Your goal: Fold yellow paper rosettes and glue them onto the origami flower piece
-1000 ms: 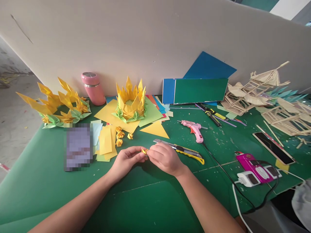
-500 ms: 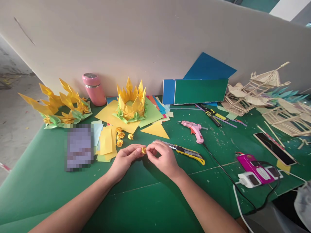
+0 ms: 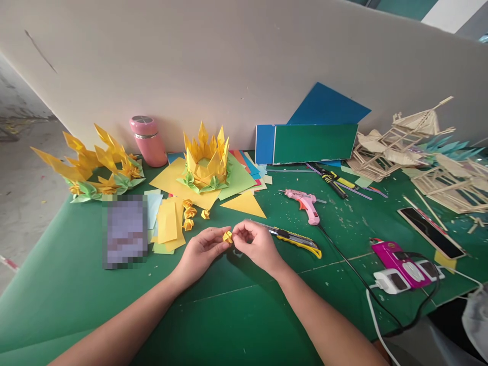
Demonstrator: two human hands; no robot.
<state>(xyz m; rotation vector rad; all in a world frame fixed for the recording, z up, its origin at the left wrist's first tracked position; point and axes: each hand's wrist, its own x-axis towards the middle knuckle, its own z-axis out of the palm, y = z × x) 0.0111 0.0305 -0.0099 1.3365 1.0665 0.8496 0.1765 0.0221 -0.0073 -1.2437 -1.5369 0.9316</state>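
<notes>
A small folded yellow paper flower [image 3: 227,237] is pinched between the thumb and fingertips of my left hand [image 3: 200,253]. My right hand [image 3: 259,246] is closed in a pinch at the flower's right edge; its fingertips partly hide what they grip. Several similar folded paper flowers [image 3: 188,212] lie just beyond my left hand, beside yellow paper strips [image 3: 166,221]. A yellow-handled utility knife [image 3: 297,240] rests to the right of my right hand. Behind my hands lies a yellow paper triangle [image 3: 246,204].
Two yellow paper crowns [image 3: 206,165] [image 3: 82,170] and a pink flask [image 3: 148,142] stand along the back. A pink glue gun [image 3: 305,203] trails its black cord toward a magenta power strip [image 3: 406,264]. Stick models [image 3: 396,147] occupy the right; a blurred-out flat object [image 3: 125,231] lies left.
The paper flower has been turned in my fingers and shows more of its folded face. My right fingertips have shifted slightly right. Other things stay where they were.
</notes>
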